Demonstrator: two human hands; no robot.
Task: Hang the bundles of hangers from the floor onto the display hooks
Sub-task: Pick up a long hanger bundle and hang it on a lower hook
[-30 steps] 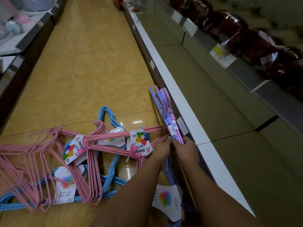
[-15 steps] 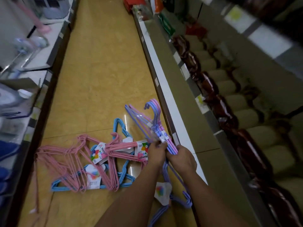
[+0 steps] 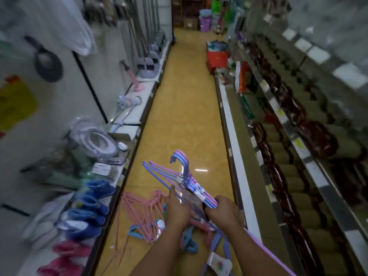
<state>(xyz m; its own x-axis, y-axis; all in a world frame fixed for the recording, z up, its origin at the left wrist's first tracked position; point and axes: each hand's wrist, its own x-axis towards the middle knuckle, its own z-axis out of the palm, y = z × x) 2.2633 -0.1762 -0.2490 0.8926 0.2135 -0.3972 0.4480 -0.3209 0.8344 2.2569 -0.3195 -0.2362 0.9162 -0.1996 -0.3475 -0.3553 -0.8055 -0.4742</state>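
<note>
A bundle of purple and pink hangers (image 3: 185,176) is held up over the aisle floor, hooks pointing away from me. My left hand (image 3: 176,210) grips its left side. My right hand (image 3: 225,212) grips the taped neck and right arm of the bundle. A white label (image 3: 219,264) dangles from the bundle's lower part. Below my hands, pink hanger bundles (image 3: 141,214) and blue hanger bundles (image 3: 135,233) lie on the yellow tiled floor (image 3: 185,116). No display hooks for hangers are plainly visible.
Left shelving (image 3: 137,108) carries toilet seats, brushes, blue and pink footwear. Right shelving (image 3: 237,156) has an empty low ledge and rows of dark wrapped goods (image 3: 314,136). A red box (image 3: 217,58) and purple bucket (image 3: 205,24) stand far down the aisle.
The view has risen from the floor to look down the aisle. Both hands lifted the purple and pink bundle higher off the floor; the floor bundles now lie beneath my forearms.
</note>
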